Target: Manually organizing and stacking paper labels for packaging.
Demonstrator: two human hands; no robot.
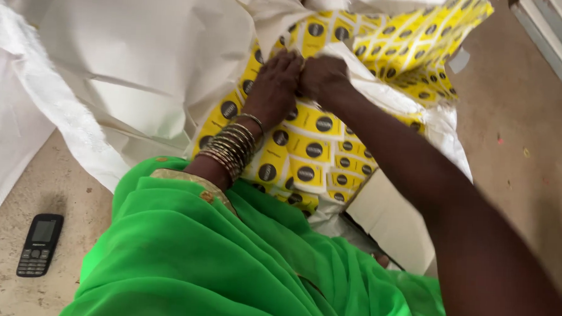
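My left hand (272,86) rests palm down on a large sheet of yellow printed labels with black dots (309,149); several bangles ring its wrist. Beside it my right hand (323,78) has its fingers curled over the edge of a white paper wrapping (383,84) lying across the labels. The two hands touch at the knuckles. More yellow label sheets (416,38) lie further back. Whether the left fingers pinch anything is hidden.
White sacking and paper (128,65) spread over the left. A black keypad phone (39,244) lies on the concrete floor (518,141) at lower left. A cardboard box flap (391,221) sits below the labels. Green fabric (227,268) covers my lap.
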